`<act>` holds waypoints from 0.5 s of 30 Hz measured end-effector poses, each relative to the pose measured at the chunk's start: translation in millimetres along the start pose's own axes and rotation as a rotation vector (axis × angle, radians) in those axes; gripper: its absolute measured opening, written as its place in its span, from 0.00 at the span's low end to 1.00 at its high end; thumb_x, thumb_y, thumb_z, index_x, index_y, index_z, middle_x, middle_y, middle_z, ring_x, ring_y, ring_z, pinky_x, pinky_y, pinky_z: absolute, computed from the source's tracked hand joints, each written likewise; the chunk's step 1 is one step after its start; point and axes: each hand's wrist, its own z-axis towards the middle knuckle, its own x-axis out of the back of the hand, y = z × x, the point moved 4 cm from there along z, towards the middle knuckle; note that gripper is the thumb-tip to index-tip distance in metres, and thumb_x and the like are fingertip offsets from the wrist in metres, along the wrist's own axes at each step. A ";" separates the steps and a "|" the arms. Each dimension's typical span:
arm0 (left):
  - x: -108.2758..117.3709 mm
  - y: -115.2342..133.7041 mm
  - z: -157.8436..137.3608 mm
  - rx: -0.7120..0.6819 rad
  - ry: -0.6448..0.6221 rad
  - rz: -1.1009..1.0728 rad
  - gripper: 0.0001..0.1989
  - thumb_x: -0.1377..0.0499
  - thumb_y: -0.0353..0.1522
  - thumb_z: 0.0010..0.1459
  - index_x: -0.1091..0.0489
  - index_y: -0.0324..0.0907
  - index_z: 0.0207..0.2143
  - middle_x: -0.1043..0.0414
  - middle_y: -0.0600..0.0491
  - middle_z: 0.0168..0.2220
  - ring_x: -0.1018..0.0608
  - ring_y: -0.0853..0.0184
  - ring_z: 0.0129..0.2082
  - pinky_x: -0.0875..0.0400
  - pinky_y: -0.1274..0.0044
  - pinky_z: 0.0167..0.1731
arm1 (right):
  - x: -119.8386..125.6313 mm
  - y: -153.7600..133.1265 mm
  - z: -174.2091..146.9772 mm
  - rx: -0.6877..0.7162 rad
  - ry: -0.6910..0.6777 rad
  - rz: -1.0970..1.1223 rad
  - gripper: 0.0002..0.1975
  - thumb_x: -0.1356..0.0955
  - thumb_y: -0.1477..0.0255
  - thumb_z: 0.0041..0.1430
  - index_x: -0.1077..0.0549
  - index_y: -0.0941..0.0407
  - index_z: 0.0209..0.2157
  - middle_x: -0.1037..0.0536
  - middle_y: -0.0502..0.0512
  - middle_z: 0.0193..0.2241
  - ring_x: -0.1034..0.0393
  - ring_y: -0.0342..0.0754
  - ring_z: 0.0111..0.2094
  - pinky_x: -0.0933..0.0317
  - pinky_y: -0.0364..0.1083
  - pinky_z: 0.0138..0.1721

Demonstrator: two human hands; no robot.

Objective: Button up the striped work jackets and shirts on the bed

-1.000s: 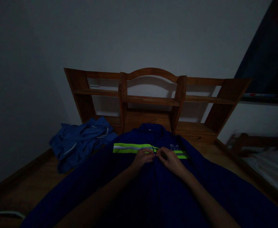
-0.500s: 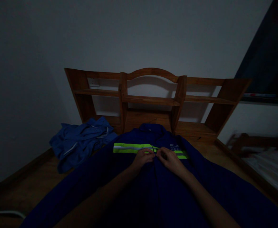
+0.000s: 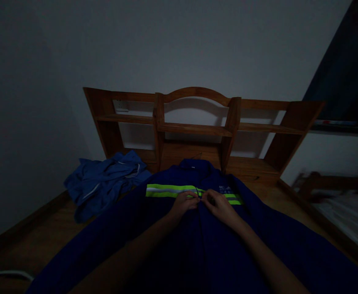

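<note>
A dark blue work jacket lies spread out in front of me, collar away from me and sleeves out to both sides. A yellow-green and silver reflective stripe crosses its chest, and a small white logo sits on the right side. At the front opening, my left hand pinches the jacket's edge at stripe height. Close beside it, my right hand pinches the opposite edge, thumb and fingers together. The fingertips nearly meet. Whether a button or zip is between them is too dark to see.
Behind the jacket stands a wooden shelf unit against the wall. A crumpled lighter blue garment lies to the left on the wooden surface. A white cable is at the lower left. A dark curtain hangs at the right.
</note>
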 end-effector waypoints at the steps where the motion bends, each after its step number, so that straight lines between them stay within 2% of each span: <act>1: 0.2 -0.1 0.0 -0.003 0.000 -0.001 0.17 0.30 0.33 0.34 0.30 0.36 0.27 0.25 0.50 0.26 0.23 0.66 0.26 0.29 0.73 0.33 | 0.0 0.0 -0.2 0.000 0.001 -0.003 0.05 0.38 0.73 0.60 0.31 0.56 0.34 0.27 0.53 0.32 0.32 0.45 0.33 0.40 0.43 0.35; 15: 0.0 0.7 -1.7 -0.006 -0.013 0.021 0.15 0.32 0.32 0.37 0.30 0.36 0.28 0.25 0.49 0.27 0.23 0.66 0.28 0.29 0.73 0.34 | -1.1 0.9 -0.3 -0.003 -0.005 0.011 0.04 0.38 0.74 0.60 0.32 0.55 0.34 0.27 0.51 0.32 0.32 0.45 0.34 0.41 0.43 0.36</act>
